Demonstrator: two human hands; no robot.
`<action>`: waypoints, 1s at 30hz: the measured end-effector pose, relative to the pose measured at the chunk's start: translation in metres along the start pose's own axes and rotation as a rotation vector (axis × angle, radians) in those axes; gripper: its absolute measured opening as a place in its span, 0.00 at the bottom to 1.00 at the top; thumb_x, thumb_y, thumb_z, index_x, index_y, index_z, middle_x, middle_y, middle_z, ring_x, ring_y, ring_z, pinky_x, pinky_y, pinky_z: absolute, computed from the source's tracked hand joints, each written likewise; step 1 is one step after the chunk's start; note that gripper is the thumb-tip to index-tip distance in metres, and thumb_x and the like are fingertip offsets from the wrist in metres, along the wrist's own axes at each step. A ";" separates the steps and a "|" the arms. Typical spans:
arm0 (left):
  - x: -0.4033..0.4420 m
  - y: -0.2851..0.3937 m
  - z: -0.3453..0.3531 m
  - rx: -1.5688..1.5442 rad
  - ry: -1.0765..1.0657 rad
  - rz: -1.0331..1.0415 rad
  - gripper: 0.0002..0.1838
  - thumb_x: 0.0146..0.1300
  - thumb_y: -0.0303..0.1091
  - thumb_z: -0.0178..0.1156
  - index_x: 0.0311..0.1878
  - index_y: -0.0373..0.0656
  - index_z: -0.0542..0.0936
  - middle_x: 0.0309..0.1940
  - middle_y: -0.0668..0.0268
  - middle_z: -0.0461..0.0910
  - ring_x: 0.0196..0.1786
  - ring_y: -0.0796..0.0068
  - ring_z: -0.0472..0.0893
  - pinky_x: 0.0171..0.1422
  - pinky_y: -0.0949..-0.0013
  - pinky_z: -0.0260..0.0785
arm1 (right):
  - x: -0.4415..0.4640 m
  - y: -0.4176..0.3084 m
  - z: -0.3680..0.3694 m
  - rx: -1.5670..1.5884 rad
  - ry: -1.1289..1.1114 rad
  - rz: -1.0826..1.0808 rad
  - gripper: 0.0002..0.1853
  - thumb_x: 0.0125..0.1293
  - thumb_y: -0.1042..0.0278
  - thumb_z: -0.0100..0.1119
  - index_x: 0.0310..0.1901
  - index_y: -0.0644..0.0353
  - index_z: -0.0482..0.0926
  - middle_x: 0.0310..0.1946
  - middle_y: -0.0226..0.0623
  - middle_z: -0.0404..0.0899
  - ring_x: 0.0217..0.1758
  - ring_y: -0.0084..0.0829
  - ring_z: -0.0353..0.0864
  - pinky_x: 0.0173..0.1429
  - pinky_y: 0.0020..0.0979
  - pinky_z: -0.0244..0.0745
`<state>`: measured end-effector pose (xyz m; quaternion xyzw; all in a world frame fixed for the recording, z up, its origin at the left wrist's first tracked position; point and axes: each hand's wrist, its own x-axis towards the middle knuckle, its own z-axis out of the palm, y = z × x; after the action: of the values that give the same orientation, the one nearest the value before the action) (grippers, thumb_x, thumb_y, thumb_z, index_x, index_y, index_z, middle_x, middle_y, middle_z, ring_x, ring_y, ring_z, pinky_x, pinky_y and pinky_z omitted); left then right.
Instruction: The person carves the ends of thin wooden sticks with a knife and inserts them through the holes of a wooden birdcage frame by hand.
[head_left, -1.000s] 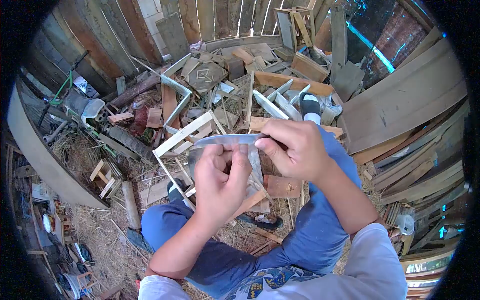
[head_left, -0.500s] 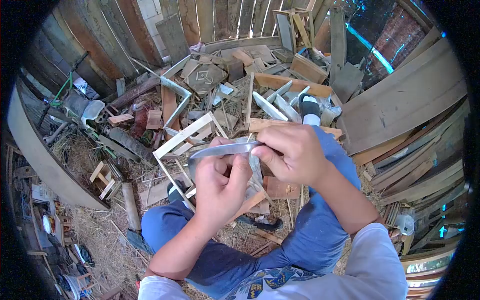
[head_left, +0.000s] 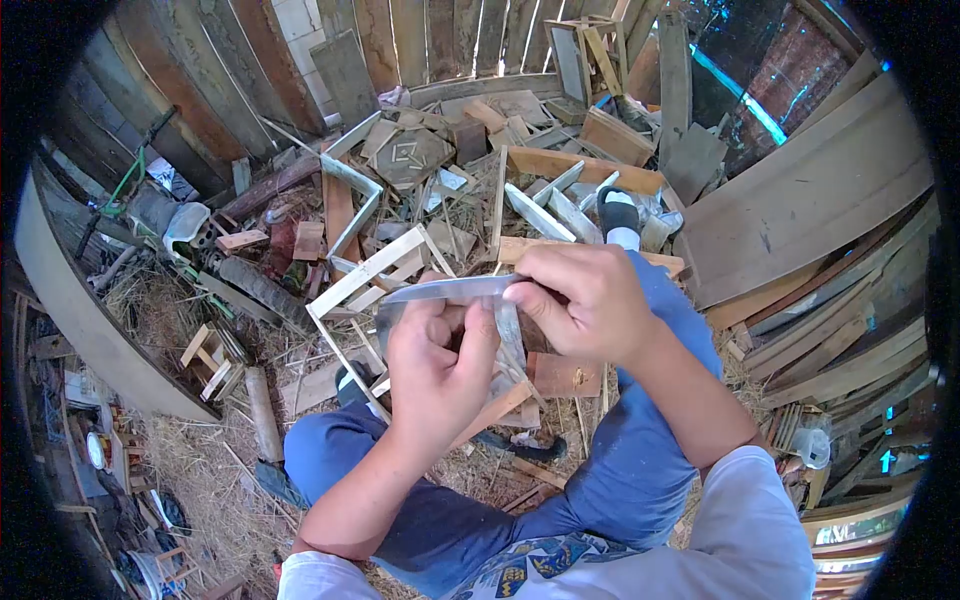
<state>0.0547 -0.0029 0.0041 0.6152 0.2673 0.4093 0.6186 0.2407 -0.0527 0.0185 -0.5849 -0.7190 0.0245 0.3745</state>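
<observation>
A knife [head_left: 440,291] with a long, shiny blade is held up crosswise in front of my body, its tip toward the left. My right hand [head_left: 585,300] is closed around its right end, so the handle is mostly hidden. My left hand [head_left: 435,355] has curled fingers behind and below the blade, and its thumb tip meets the lower edge. Whether the left fingers pinch something else too is unclear. Just beneath the hands, a pale wooden frame [head_left: 370,268] lies on the ground between my legs.
Scrap boards and a second wooden frame [head_left: 580,168] lie ahead. A large plank [head_left: 800,200] leans at the right, with stacked boards behind it. A curved board [head_left: 95,310] stands at the left. A small wooden stool-like piece [head_left: 210,360] sits on the straw-covered ground.
The blade has tilted slightly, its edge turning and its tip rising a little. My left hand has shifted slightly under it. The right hand keeps its grip on the knife.
</observation>
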 end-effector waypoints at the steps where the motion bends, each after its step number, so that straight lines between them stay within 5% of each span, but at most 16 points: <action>1: 0.000 0.001 0.002 -0.007 0.026 -0.010 0.02 0.76 0.21 0.56 0.48 0.34 0.74 0.31 0.70 0.79 0.30 0.89 0.75 0.31 0.79 0.64 | -0.001 0.000 0.001 0.001 -0.001 0.001 0.14 0.70 0.56 0.66 0.32 0.56 0.79 0.24 0.39 0.78 0.27 0.45 0.81 0.31 0.44 0.73; 10: -0.002 0.003 -0.001 0.009 -0.011 0.025 0.02 0.76 0.21 0.56 0.48 0.33 0.74 0.28 0.72 0.77 0.30 0.89 0.75 0.32 0.79 0.63 | 0.001 0.002 0.002 -0.010 0.018 -0.050 0.14 0.70 0.55 0.66 0.33 0.55 0.80 0.24 0.39 0.79 0.27 0.46 0.82 0.30 0.45 0.73; 16: -0.001 0.005 0.001 -0.016 -0.002 -0.035 0.04 0.79 0.26 0.56 0.47 0.37 0.72 0.28 0.74 0.75 0.28 0.90 0.71 0.31 0.79 0.61 | 0.005 0.014 -0.008 0.001 0.147 0.223 0.13 0.73 0.57 0.65 0.35 0.56 0.81 0.22 0.42 0.78 0.24 0.46 0.81 0.28 0.43 0.72; 30: 0.008 -0.005 -0.004 -0.035 -0.025 0.040 0.02 0.78 0.22 0.55 0.47 0.36 0.76 0.29 0.73 0.74 0.29 0.88 0.72 0.30 0.77 0.63 | 0.002 -0.001 0.005 -0.005 0.018 0.001 0.16 0.69 0.55 0.68 0.30 0.57 0.78 0.22 0.39 0.76 0.24 0.45 0.80 0.29 0.43 0.71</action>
<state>0.0558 0.0061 0.0006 0.6146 0.2400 0.4186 0.6240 0.2368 -0.0498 0.0166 -0.5863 -0.7154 0.0177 0.3798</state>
